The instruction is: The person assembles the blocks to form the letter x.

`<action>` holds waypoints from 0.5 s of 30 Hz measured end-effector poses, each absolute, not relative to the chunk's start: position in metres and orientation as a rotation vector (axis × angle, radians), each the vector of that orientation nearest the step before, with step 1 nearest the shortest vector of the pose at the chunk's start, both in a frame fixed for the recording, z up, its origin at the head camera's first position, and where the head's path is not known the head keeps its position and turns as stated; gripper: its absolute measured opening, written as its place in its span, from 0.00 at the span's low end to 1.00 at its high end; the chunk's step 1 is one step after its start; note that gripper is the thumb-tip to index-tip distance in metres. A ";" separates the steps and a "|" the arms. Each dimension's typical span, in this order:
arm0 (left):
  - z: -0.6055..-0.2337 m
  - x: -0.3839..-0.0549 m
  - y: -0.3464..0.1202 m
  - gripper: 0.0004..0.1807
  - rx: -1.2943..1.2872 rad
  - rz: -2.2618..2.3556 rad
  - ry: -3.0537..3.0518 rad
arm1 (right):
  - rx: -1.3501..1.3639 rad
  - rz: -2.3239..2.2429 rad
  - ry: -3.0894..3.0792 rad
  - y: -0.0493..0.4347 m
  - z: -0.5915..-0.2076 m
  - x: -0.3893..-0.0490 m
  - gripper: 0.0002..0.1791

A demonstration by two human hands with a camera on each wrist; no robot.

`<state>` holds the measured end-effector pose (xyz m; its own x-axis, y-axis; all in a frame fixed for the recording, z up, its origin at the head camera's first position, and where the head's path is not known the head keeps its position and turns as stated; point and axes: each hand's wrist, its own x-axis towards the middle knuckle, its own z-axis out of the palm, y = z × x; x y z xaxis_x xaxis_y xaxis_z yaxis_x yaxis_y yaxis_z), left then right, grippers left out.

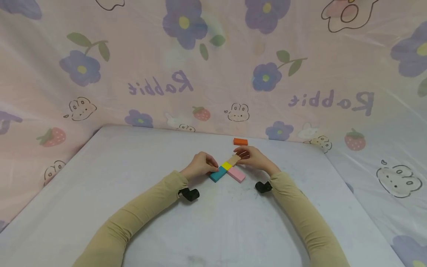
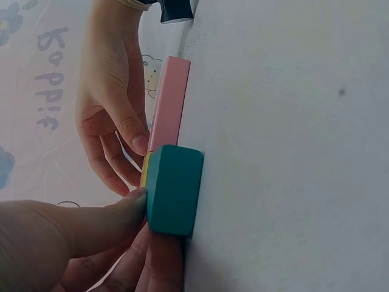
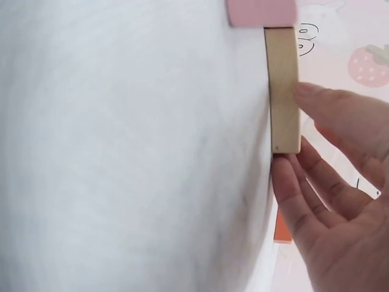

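Four flat blocks lie touching on the white table in the head view: a teal block, a yellow block, a pink block and a plain wooden block. My left hand holds the teal block, its thumb and fingers at the block's side in the left wrist view. My right hand holds the wooden block at its far end; the right wrist view shows the thumb on one face and a fingertip against the end. Most of the yellow block is hidden in the left wrist view.
An orange block lies apart, beyond the right hand near the table's back edge. Black wrist cameras hang by both sleeves. A printed curtain rises behind the table and along its sides.
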<state>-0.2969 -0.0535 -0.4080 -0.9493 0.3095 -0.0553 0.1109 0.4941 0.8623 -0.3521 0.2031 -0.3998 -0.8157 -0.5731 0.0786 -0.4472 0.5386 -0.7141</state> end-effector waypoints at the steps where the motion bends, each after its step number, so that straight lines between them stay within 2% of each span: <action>1: -0.408 -0.297 -0.053 0.06 0.363 1.444 2.532 | -0.872 -1.146 2.603 0.203 -0.399 -0.352 0.25; 15: -0.405 -0.294 -0.054 0.06 0.372 1.459 2.529 | -0.785 -1.238 2.627 0.215 -0.387 -0.343 0.22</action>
